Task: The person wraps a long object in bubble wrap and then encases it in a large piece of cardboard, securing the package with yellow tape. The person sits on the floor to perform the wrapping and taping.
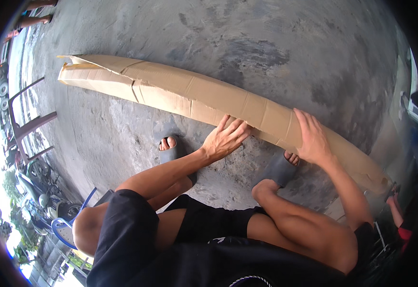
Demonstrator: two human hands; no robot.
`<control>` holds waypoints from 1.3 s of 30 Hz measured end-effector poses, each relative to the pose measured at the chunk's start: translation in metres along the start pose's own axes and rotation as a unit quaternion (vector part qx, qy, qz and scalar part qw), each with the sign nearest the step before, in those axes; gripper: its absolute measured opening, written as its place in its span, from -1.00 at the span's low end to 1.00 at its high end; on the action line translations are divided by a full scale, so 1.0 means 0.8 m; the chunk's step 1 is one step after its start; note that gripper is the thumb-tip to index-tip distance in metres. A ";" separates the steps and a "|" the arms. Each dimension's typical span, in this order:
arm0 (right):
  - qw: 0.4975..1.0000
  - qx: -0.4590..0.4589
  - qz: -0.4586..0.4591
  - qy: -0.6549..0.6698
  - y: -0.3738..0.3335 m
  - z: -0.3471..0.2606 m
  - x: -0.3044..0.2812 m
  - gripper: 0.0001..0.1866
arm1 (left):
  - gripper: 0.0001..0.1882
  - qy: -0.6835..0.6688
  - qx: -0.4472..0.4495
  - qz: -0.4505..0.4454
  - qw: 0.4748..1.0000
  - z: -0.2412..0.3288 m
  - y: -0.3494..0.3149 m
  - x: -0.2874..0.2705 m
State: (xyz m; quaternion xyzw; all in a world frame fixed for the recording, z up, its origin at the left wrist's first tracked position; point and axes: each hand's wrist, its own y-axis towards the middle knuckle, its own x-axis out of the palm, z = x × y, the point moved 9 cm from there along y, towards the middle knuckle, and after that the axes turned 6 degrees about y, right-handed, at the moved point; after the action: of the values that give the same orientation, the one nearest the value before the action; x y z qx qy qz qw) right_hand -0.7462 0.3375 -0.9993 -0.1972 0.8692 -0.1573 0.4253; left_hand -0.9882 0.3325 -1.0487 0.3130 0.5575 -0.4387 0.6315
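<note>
A long, narrow brown cardboard box (180,88) stretches across the floor in front of me, from the far left to the near right. An overlapping edge runs along its side, and its left end gapes a little. My left hand (225,138) has its fingers bent over the near edge at the middle of the box, with the fingertips partly hidden. Farther right, my right hand (313,141) grips the box, fingers over its top and the thumb side hidden. Both hands press against the cardboard.
Grey sandals (170,152) are on my feet, close to the box's near side. A dark red metal frame (32,125) stands at the left, with a blue chair (63,232) and parked motorcycles (39,191) nearby. Another person's arm (394,210) shows near the box's right end.
</note>
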 end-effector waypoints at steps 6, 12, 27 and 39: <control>0.998 0.052 -0.014 -0.018 0.015 0.003 -0.038 -0.09 | -0.23 -0.047 -0.088 -0.032 0.994 -0.025 0.075 -0.005; 0.983 0.136 -0.110 -0.052 0.040 0.050 -0.037 -0.14 | 0.13 -0.049 -0.055 -0.030 0.997 -0.041 0.104 -0.023; 0.954 0.075 -0.286 -0.043 0.122 0.024 -0.055 -0.26 | 0.14 -0.063 -0.019 -0.165 0.984 -0.077 0.162 -0.018; 0.991 0.059 -0.120 0.031 0.191 -0.027 -0.042 -0.62 | 0.00 -0.052 -0.073 -0.094 0.992 -0.046 0.138 -0.024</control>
State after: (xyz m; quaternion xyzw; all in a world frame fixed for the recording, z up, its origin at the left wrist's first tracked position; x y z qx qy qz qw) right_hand -0.7770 0.4891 -1.0313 -0.2693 0.8414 -0.2645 0.3868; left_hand -0.9044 0.4153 -1.0468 0.1891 0.5808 -0.4704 0.6369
